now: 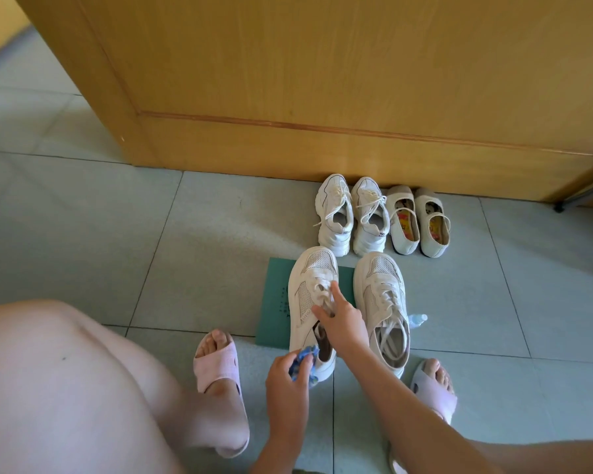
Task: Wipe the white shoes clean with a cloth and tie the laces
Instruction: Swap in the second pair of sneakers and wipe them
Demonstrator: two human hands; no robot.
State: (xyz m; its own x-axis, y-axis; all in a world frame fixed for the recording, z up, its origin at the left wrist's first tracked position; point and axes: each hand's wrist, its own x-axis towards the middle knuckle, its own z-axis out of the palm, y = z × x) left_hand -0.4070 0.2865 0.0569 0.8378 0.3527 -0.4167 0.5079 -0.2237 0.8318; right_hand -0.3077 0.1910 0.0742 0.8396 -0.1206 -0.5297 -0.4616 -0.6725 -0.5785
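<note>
Two white mesh sneakers stand side by side on the tiled floor, toes pointing away from me. My left hand grips a crumpled blue cloth against the heel of the left sneaker. My right hand rests on that sneaker's tongue and laces, index finger stretched forward, fingers bent over the opening. The right sneaker stands untouched, with its laces lying loose across the opening.
A green sheet lies under the left sneaker. A small clear bottle lies behind the right sneaker. Another white sneaker pair and beige strap shoes stand by the wooden cabinet. My feet in slippers flank the work.
</note>
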